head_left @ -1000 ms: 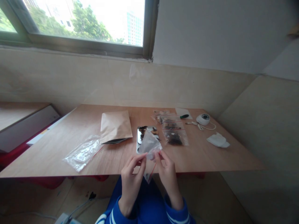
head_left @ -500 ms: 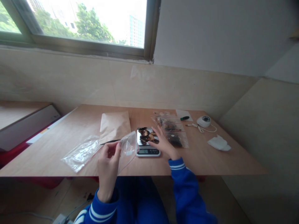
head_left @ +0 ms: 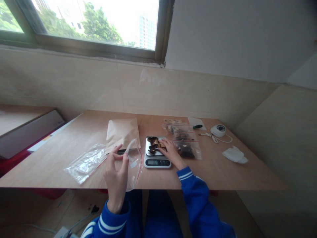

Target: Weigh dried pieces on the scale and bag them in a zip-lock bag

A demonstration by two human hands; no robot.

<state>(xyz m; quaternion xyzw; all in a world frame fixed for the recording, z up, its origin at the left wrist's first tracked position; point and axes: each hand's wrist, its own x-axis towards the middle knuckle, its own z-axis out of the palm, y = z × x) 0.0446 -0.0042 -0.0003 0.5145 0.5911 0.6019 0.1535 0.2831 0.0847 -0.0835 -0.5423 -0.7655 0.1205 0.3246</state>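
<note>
1. Two hands work over the table (head_left: 210,173): with our left hand (head_left: 116,177) we pinch a clear zip-lock bag (head_left: 133,169) between thumb and fingers, its red seal line curving down on the side nearer the scale

2. Our right hand (head_left: 171,153) is lowered to the curled dark-brown dried pieces (head_left: 152,148), fingertips at their right side; we cannot tell whether it grips any

3. Those pieces lie on the metal platform of the digital scale (head_left: 158,163), whose display figures are too small for us to read

4. Left of the scale we see a kraft-paper pouch (head_left: 123,132) and, nearer us, a flat clear plastic bag (head_left: 85,163)

5. Just right of the scale lie filled zip-lock bags (head_left: 187,151), then, farther right, a white dome camera (head_left: 217,131) with its cable and a crumpled white tissue (head_left: 234,154)
</note>
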